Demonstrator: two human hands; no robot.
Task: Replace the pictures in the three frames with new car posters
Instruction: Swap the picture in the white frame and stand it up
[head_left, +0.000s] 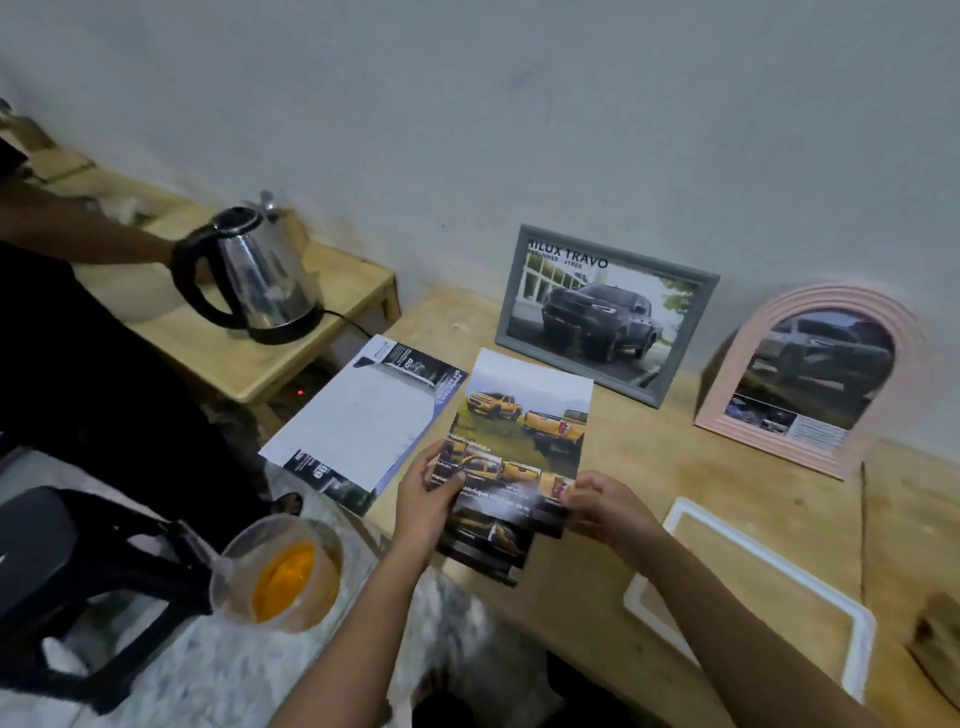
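I hold a glossy car poster printed with yellow pickup trucks (522, 447) in both hands over the near edge of the pale wooden table (649, 467). My left hand (426, 499) grips its left edge, thumb curled over the printed face. My right hand (602, 506) pinches the right edge, fingertips closed on the paper. The poster's long axis runs away from me toward the wall and leans a little to the right. Its print reads upright to me, the trucks on the far half and the dark panels on the near half. I cannot tell whether the far end touches the table.

Beyond it a grey rectangular picture frame (513, 291) leans on the wall, long side level, showing a dark pickup. To its right stands a pink arched frame (831, 297) with another dark truck. A white rectangular frame (776, 569) lies flat near my right arm, bare wood showing through it.

Left of the poster lies a white sheet with dark blue printed margins (363, 415). A steel electric kettle (260, 275) sits on a lower wooden side table (260, 374) — and a clear jug of orange liquid (291, 577) stands nearer me.
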